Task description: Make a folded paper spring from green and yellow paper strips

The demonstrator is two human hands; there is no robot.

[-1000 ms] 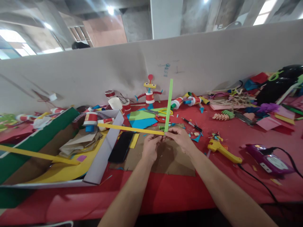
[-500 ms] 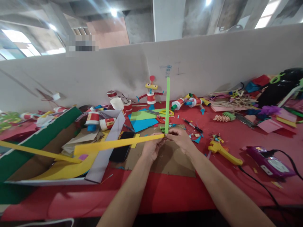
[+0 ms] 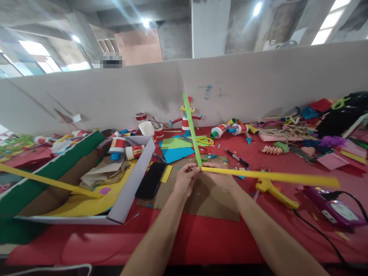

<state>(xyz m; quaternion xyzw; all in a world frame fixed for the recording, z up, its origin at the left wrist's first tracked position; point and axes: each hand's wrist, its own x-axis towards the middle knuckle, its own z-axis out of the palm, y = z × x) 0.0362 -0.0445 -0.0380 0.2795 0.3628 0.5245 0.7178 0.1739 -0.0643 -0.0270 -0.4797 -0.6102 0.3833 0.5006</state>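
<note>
A green paper strip [image 3: 192,130] stands up from between my hands, its top leaning left in front of a small cup robot figure [image 3: 186,122]. A yellow paper strip [image 3: 258,174] runs from the same joint out to the right, over my right hand. My left hand [image 3: 186,178] pinches the point where the strips meet. My right hand [image 3: 220,178] is closed at that joint too, partly covered by the yellow strip. Both hands are above a brown cardboard sheet [image 3: 212,203].
On the left stands an open box [image 3: 132,184] with papers and cup pieces, beside a black phone [image 3: 151,180]. A yellow glue gun [image 3: 277,193] and purple device [image 3: 333,207] lie right. Scissors [image 3: 205,141] and a pen [image 3: 236,157] lie behind the hands.
The yellow strip has swung from the left side over to the right. The green strip's top now leans left. The camera view has shifted slightly.
</note>
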